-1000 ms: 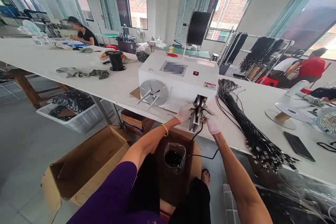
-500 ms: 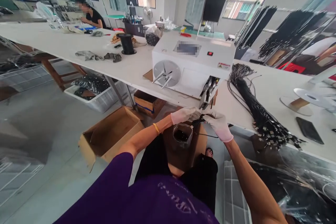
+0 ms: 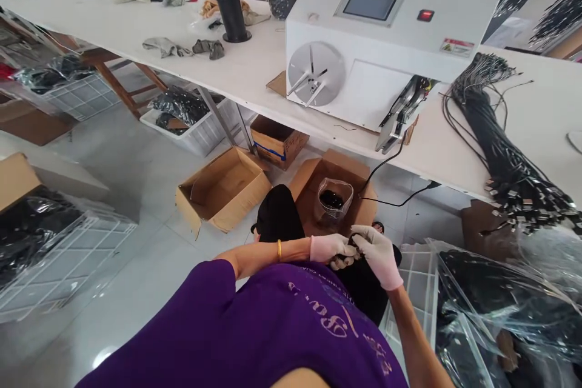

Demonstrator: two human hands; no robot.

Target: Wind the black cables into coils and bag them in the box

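The person holds a small dark bundle (image 3: pixel 354 241) close to the torso, nearer than the tabletop (image 3: pixel 268 97). The left hand (image 3: pixel 335 248) has its fingers curled closed on it; the right hand (image 3: pixel 375 248) has fingers bent, nearly closed, tips touching it, presumably to steady it. An open bag (image 3: pixel 335 214) stands inside a carton (image 3: pixel 348 163), whose walls likely support it.

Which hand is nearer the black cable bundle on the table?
Right. The right hand is to the left of the black cable bundle; the left hand is farther left.
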